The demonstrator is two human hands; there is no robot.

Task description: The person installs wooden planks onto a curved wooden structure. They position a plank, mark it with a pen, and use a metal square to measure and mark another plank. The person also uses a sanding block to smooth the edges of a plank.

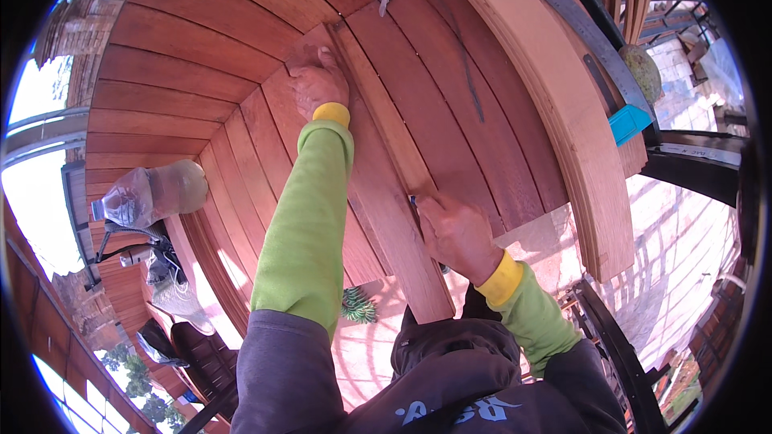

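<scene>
A long reddish wooden board (pixel 386 193) runs from the far middle toward my body, over a slatted wooden surface. My left hand (pixel 319 87) is at its far end, fingers bent and pressed on the wood. Along the board's right side lies a narrow lighter wooden strip (pixel 378 92). My right hand (pixel 460 235) is closed beside the strip's near end, at the board's right edge. A small dark tip shows by its fingers; the rest of what it grips is hidden.
A stack of curved boards (pixel 555 128) stands at the right, with a metal square (pixel 591 36) with a blue handle (pixel 629 124) on it. A large plastic bottle (pixel 153 193) sits at the left. A dark thin strip (pixel 466 72) lies on the slats (pixel 515 145).
</scene>
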